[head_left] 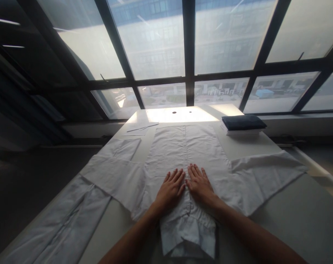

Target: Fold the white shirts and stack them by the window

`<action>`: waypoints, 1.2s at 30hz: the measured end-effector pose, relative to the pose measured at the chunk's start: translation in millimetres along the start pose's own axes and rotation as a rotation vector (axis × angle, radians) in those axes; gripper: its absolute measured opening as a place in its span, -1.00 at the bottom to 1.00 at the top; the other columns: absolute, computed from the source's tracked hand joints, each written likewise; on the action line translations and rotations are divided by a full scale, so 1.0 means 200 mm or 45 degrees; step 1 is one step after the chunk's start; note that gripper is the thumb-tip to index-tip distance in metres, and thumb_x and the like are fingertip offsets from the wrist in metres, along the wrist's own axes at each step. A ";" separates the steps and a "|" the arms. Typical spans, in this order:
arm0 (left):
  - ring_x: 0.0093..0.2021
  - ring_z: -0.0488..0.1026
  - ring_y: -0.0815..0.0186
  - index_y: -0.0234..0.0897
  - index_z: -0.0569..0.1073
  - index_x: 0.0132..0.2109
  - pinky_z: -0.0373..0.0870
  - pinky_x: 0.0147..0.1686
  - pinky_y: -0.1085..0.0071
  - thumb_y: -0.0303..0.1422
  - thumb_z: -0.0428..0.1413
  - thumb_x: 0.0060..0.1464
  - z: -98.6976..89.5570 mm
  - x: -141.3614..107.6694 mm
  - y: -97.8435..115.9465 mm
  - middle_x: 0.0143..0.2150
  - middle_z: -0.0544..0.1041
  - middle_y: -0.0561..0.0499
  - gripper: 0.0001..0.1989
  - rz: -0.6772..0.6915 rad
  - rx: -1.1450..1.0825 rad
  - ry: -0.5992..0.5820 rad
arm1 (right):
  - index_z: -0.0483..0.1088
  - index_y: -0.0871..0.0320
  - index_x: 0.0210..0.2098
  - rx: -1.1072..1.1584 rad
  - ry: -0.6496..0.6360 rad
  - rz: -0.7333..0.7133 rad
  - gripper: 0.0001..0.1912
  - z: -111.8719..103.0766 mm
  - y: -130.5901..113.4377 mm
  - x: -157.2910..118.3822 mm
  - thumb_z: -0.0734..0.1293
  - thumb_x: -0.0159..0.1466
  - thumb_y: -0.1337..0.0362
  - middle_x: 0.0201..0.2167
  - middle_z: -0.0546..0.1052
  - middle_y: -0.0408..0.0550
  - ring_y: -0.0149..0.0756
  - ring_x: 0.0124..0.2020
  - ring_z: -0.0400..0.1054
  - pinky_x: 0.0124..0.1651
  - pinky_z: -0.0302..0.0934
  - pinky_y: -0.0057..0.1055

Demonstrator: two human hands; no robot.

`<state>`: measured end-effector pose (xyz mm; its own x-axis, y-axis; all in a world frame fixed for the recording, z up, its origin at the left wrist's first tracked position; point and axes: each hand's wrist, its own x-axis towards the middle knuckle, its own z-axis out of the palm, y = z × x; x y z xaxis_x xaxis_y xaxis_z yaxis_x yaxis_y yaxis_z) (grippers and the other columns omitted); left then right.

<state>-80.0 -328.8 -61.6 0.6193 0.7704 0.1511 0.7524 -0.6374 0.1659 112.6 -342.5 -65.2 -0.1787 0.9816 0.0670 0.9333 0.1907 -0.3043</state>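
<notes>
Open route at right: the pale, smooth tabletop (pixel 298 216) gives passage nearside of the spread white cloth shirt (pixel 207 146). Obstacles: a dark, flat folded cloth (pixel 243 122) at far right; a long white fabric garment (pixel 64 220) along the left edge.

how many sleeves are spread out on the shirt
2: one sleeve to the left of the shirt body, another sleeve to its right. The cloth at far left may hide more.

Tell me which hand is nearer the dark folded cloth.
Right. The right hand lies on the white fabric shirt, left and short of the dark folded cloth; the left hand lies there too, farther left.
</notes>
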 end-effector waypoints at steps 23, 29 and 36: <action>0.49 0.02 0.07 -0.21 0.18 0.45 0.02 0.40 -0.08 -0.29 -0.18 0.41 -0.01 -0.12 -0.05 0.46 0.18 -0.12 -0.47 -0.159 0.056 0.060 | 0.07 0.38 0.44 -0.127 0.124 0.086 -0.36 -0.07 0.12 -0.14 0.00 0.42 0.29 0.49 -0.01 0.14 -0.15 0.51 -0.23 0.47 -0.32 -0.07; 0.50 -0.05 0.15 -0.24 0.00 0.51 0.01 0.42 0.05 -0.36 -0.17 0.39 0.06 -0.08 0.19 0.50 0.07 -0.10 -0.41 -0.001 -0.044 -0.030 | 0.04 0.35 0.46 0.005 0.013 -0.042 -0.35 0.04 -0.13 -0.21 0.05 0.39 0.34 0.49 -0.01 0.10 -0.16 0.51 -0.24 0.48 -0.36 -0.11; 0.50 -0.04 0.13 -0.21 0.06 0.49 -0.01 0.43 0.03 -0.24 -0.16 0.43 0.05 -0.13 0.15 0.51 0.06 -0.06 -0.44 0.044 -0.006 -0.016 | 0.04 0.24 0.47 0.004 -0.028 -0.068 -0.35 -0.02 0.02 -0.27 0.08 0.45 0.14 0.50 -0.05 0.05 -0.18 0.52 -0.27 0.49 -0.40 -0.10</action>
<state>-71.8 -367.5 -69.5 0.6480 0.7478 0.1447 0.7293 -0.6640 0.1653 126.9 -394.2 -65.6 -0.2350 0.9700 0.0625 0.9212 0.2428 -0.3039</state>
